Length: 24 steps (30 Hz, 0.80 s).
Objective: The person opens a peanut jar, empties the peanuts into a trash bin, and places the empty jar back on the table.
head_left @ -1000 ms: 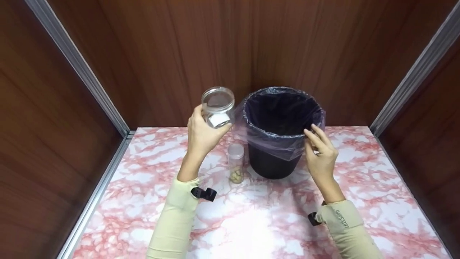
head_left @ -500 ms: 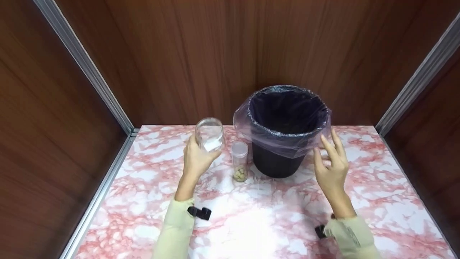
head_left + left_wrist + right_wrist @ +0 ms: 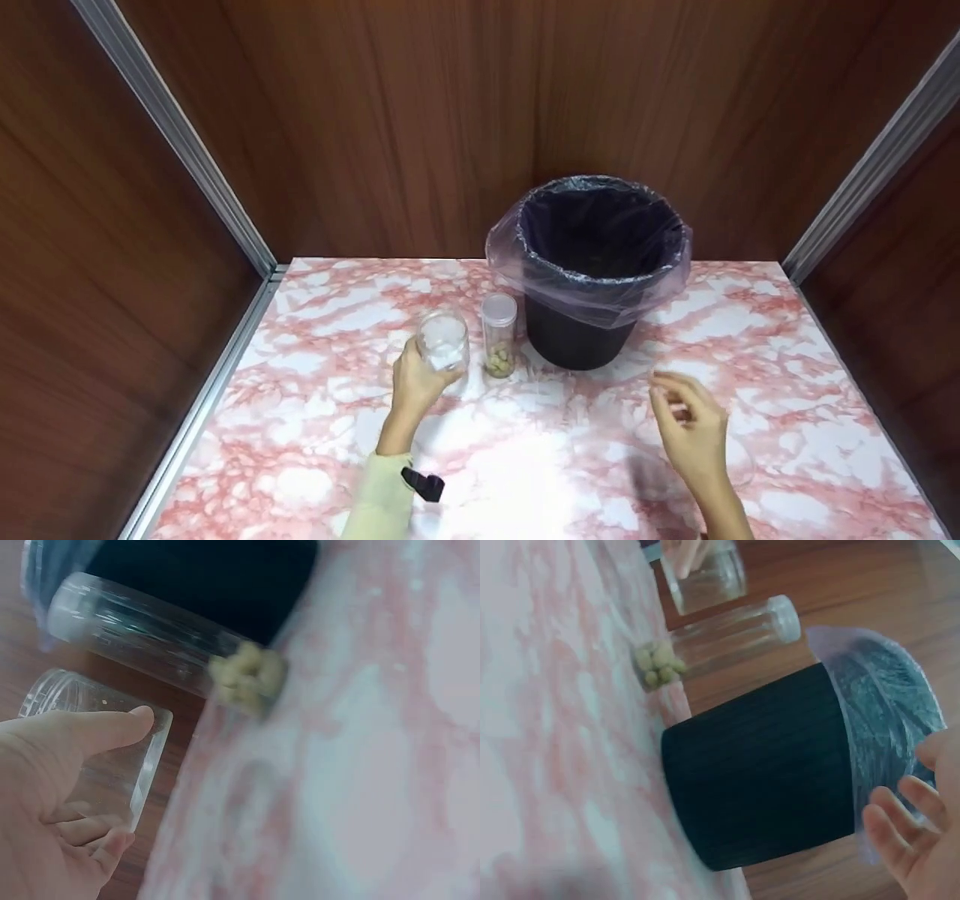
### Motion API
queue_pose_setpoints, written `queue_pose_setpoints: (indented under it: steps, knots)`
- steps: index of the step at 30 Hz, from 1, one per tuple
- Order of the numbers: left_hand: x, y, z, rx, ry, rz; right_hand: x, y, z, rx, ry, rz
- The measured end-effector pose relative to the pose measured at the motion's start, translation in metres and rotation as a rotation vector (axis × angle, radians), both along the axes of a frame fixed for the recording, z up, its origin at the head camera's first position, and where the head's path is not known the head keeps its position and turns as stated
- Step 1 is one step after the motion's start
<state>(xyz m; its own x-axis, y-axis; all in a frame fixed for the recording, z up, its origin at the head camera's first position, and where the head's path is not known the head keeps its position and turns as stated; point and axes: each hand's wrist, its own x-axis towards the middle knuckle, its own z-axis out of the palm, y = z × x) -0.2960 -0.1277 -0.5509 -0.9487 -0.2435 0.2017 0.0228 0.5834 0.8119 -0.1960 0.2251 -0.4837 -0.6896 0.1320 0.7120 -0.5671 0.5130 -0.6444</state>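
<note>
In the head view, my left hand (image 3: pixel 416 384) grips a clear, lidless jar (image 3: pixel 448 336) by its side, low over the table. The left wrist view shows the thumb along the wall of that jar (image 3: pixel 112 754), its base facing the tabletop. Just right of it stands a tall clear canister (image 3: pixel 499 334) with a pale lid and several yellowish pieces at the bottom. My right hand (image 3: pixel 694 427) hovers in front and to the right of a black bin (image 3: pixel 577 341), its fingers loosely bent and holding nothing.
A thin purple bag (image 3: pixel 600 304) lines the bin and folds over its rim. The table (image 3: pixel 337 405) has a pink-and-white marbled top. Brown wood-look panels (image 3: pixel 405 127) stand behind and on both sides, with metal strips (image 3: pixel 180 142) at the corners.
My left hand has lowered the jar from beside the bin's rim to near the tabletop. My right hand has left the bin's rim and moved down toward the front.
</note>
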Motion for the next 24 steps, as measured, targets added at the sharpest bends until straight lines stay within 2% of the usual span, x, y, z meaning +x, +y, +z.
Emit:
queue_pose_setpoints:
  steps: [5, 10, 13, 18, 20, 22, 24]
  knots:
    - [0.007, 0.003, -0.021, 0.024, -0.057, -0.018, 0.012, 0.004, -0.025, 0.009, -0.141, -0.021]
    - [0.012, 0.007, -0.037, 0.057, -0.082, -0.015, 0.013, 0.011, -0.060, -0.008, -0.249, 0.043]
    - [0.013, 0.009, -0.044, 0.047, -0.075, -0.017, 0.017, 0.013, -0.071, 0.011, -0.332, 0.085]
    - [0.018, 0.012, -0.051, 0.047, -0.037, -0.076, 0.021, 0.014, -0.072, 0.065, -0.524, 0.140]
    - [0.026, 0.012, -0.052, 0.055, -0.030, -0.085, 0.018, 0.012, -0.067, 0.116, -0.579, 0.162]
    - [0.036, 0.011, -0.052, 0.056, -0.026, -0.076, 0.011, 0.006, -0.058, 0.182, -0.584, 0.193]
    - [0.048, 0.009, -0.049, 0.072, -0.012, -0.040, 0.000, -0.002, -0.045, 0.250, -0.557, 0.221]
